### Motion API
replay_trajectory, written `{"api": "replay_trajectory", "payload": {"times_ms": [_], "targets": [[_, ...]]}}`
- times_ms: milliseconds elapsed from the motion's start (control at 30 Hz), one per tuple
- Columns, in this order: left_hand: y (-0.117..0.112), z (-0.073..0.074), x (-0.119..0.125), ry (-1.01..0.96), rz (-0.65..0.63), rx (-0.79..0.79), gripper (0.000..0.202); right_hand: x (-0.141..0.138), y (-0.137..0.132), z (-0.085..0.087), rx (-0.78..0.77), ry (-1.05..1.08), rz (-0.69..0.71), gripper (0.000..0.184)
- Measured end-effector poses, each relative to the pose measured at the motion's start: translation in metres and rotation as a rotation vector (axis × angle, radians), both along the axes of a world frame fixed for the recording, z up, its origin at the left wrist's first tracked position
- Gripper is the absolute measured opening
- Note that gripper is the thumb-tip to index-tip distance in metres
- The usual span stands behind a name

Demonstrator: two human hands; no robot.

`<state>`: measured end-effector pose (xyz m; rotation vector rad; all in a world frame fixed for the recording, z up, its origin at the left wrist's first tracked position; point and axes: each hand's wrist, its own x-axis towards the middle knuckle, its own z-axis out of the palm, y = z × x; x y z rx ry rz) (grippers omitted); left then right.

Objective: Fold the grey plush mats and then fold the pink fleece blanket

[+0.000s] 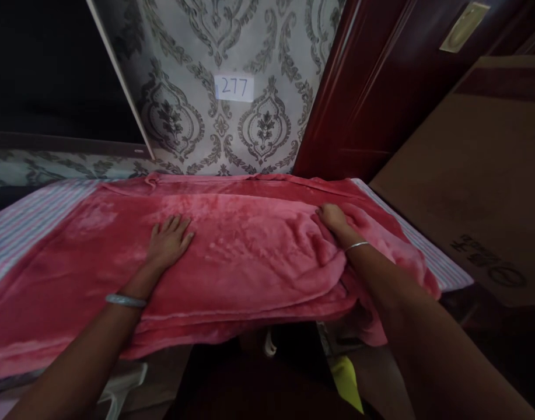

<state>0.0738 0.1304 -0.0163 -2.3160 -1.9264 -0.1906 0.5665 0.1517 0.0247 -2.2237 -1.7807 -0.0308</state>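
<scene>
A plush pink-red blanket (232,256) lies spread and partly folded over a striped surface. My left hand (168,240) rests flat on its middle, fingers stretched and apart, a pale bangle on the wrist. My right hand (334,220) sits on a bunched fold at the right, fingers curled into the fabric, a thin silver bangle on the wrist.
The striped table cover (28,219) shows at left and right of the blanket. Behind is a patterned wall with a paper label reading 277 (234,87). A dark red door (381,87) and a large cardboard box (477,175) stand at the right. A yellow-green item (346,380) lies below the front edge.
</scene>
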Motion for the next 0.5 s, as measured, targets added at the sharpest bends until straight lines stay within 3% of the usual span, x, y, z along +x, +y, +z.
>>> {"api": "replay_trajectory", "payload": {"times_ms": [167,333,400,500], "targets": [[-0.005,0.009,0.005,0.004,-0.019,-0.001,0.062,0.013,-0.02,-0.01,0.076,0.04,0.064,0.042],[-0.009,0.019,0.01,0.002,-0.027,-0.01,0.063,0.055,-0.054,0.001,0.352,0.101,0.129,0.043],[-0.008,0.02,0.01,0.01,-0.018,-0.014,0.064,0.084,-0.074,0.003,0.449,0.116,0.068,0.042],[-0.004,0.019,0.009,0.013,-0.009,0.001,0.067,0.128,-0.106,0.003,0.48,0.144,-0.141,0.045]]}}
